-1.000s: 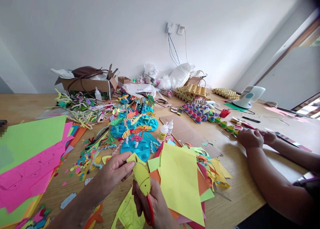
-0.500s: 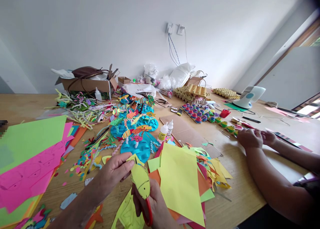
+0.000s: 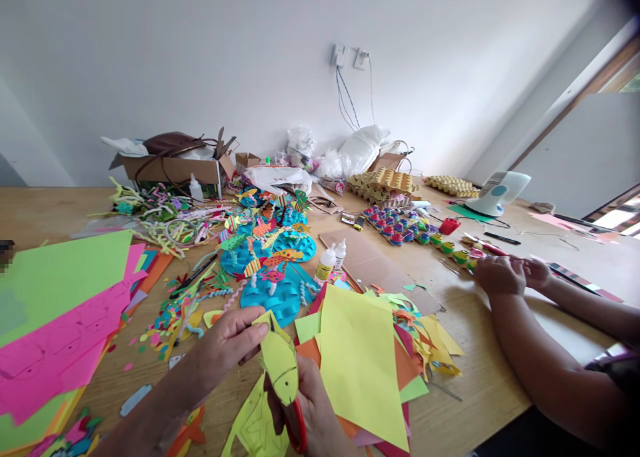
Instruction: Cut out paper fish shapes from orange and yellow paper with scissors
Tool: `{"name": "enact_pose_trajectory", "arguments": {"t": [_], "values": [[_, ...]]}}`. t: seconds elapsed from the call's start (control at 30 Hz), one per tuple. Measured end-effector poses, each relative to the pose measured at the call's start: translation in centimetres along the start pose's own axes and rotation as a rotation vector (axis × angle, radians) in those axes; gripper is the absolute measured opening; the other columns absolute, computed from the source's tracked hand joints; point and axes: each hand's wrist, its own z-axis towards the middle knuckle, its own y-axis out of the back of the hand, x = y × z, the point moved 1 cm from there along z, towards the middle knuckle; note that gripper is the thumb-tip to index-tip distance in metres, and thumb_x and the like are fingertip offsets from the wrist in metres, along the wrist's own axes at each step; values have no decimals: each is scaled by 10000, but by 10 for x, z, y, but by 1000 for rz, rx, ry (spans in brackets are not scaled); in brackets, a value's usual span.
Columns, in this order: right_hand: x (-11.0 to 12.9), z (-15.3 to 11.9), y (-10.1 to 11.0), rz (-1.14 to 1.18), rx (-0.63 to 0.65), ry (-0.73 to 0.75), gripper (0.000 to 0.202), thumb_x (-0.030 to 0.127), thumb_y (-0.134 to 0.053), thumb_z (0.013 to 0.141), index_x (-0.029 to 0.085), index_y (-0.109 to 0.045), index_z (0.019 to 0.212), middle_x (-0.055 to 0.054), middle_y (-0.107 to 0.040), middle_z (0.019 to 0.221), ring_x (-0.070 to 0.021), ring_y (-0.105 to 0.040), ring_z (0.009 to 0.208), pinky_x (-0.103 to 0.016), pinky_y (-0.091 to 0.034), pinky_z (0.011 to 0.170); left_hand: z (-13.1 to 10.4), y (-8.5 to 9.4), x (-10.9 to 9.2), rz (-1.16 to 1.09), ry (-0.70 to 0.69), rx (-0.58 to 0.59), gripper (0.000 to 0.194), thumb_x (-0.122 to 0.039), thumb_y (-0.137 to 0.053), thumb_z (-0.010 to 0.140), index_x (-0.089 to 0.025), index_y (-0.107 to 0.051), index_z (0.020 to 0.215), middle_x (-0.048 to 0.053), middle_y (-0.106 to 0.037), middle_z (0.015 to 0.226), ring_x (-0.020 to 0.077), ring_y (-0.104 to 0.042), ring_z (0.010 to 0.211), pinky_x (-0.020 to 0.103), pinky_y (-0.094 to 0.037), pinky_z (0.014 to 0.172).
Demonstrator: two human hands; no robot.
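A yellow paper fish (image 3: 280, 364) with a drawn eye and gill line is pinched at its tail end by my left hand (image 3: 239, 337). My right hand (image 3: 313, 404) is closed around red-handled scissors (image 3: 299, 427) just below the fish, whose paper covers the blades. Under my hands lies a yellow paper sheet (image 3: 255, 420) with drawn outlines. Just right of my right hand is a stack topped by a plain yellow sheet (image 3: 360, 364). Beyond my hands stand blue wavy bases (image 3: 275, 300) carrying colourful paper fish.
Green sheets (image 3: 65, 277) and a pink sheet with drawn fish (image 3: 60, 350) lie at left. Glue bottles (image 3: 325, 264) stand mid-table. Paper scraps (image 3: 435, 344) spread right of the stack. Another person's hands (image 3: 500, 275) work at right near painted egg-carton pieces (image 3: 400, 230).
The paper fish has tilted slightly and shifted a little left and down in my hands. My two hands stay close together, and the other person's hands look almost unmoved.
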Motion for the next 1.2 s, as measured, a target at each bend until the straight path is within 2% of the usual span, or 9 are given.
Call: {"name": "enact_pose_trajectory", "arguments": {"t": [0.1, 0.2, 0.37, 0.6, 0.77, 0.97, 1.2], "values": [[-7, 0, 3, -23, 2, -10, 664, 773, -439, 693, 137, -622, 738, 65, -346, 420, -50, -321, 340, -171, -242, 342, -1, 0, -1, -15, 14, -6, 253, -357, -472, 832, -206, -433, 633, -84, -298, 535, 105, -227, 506, 246, -204, 480], [-10, -1, 6, -39, 15, -35, 585, 697, -464, 758, 137, -635, 767, 44, -407, 450, -55, -351, 359, -167, -271, 351, -2, 0, -1, -13, 12, -33, 268, -369, -478, 830, -204, -436, 623, -79, -315, 534, 106, -256, 509, 242, -224, 486], [-4, -3, 5, 11, 44, -21, 477, 604, -532, 785, 141, -648, 786, 27, -463, 524, -58, -388, 394, -154, -316, 364, 0, 0, -3, -11, 9, -26, 295, -383, -467, 831, -207, -415, 600, -81, -309, 521, 104, -258, 496, 239, -231, 482], [3, -3, 5, -23, 50, -26, 409, 531, -558, 808, 133, -645, 770, 36, -450, 543, -43, -385, 387, -140, -308, 366, -1, -2, -9, -11, 34, -50, 315, -395, -497, 778, -217, -364, 553, -91, -269, 494, 99, -205, 475, 243, -179, 453], [5, -5, 5, -47, 34, -48, 407, 525, -535, 824, 136, -631, 753, 34, -435, 576, -57, -411, 447, -146, -341, 409, -1, -3, -9, -14, 57, -10, 322, -437, -516, 752, -217, -379, 561, -89, -276, 496, 101, -208, 479, 237, -183, 456], [7, -4, 4, -24, 27, -26, 409, 512, -549, 821, 128, -627, 705, 36, -432, 531, -57, -406, 437, -142, -334, 402, -1, -3, -8, -32, 66, -27, 306, -434, -528, 743, -211, -406, 573, -89, -277, 500, 96, -205, 475, 237, -174, 451], [11, -3, 1, -8, 21, -83, 488, 601, -540, 775, 126, -621, 698, 34, -442, 548, -50, -396, 398, -140, -350, 360, 0, -1, -9, -5, 60, 29, 304, -424, -517, 753, -215, -396, 568, -95, -282, 485, 92, -214, 457, 240, -176, 443]]}}
